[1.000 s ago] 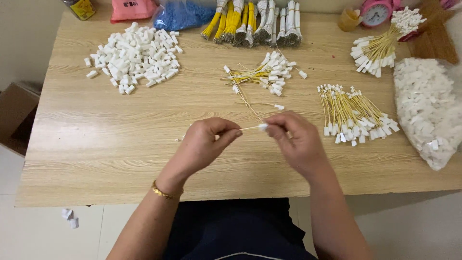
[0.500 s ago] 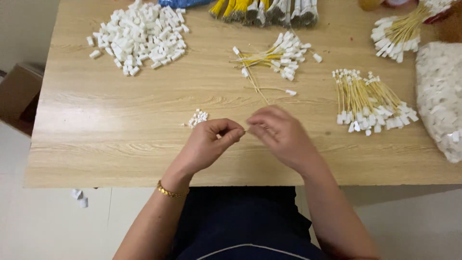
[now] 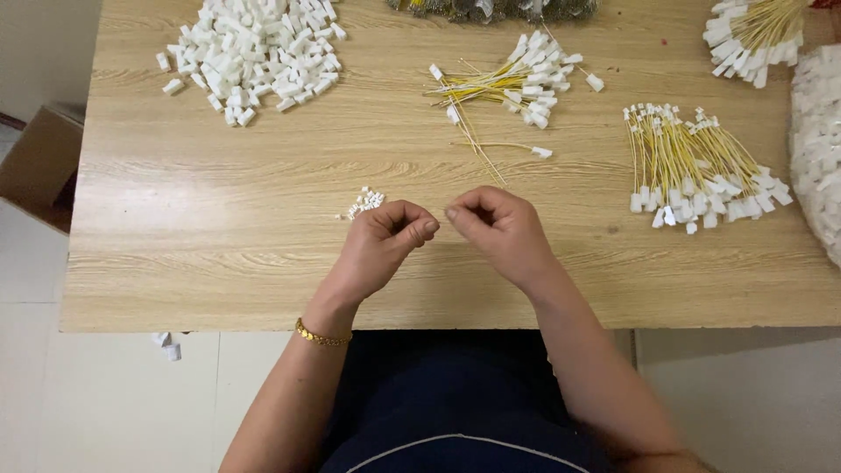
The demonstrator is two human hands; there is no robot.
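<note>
Above the wooden table (image 3: 175,263), left hand (image 3: 381,245) and right hand (image 3: 504,232) curled, fingertips pinched, grip contents too small to tell

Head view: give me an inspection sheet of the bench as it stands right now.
Surface: light wooden table, bare in front of the hands.
Job's things: small white bits by the left hand; yellow wires with white connectors ahead; single wire loose.
Clutter: white connector pile far left; finished wire bundle right; another bundle far right.
Grippers: left hand and right hand pinched, fingertips close together; anything held in either grip is hidden.
Cables: nothing seen beyond the wires.
Surroundings: cardboard box on floor at left.
</note>
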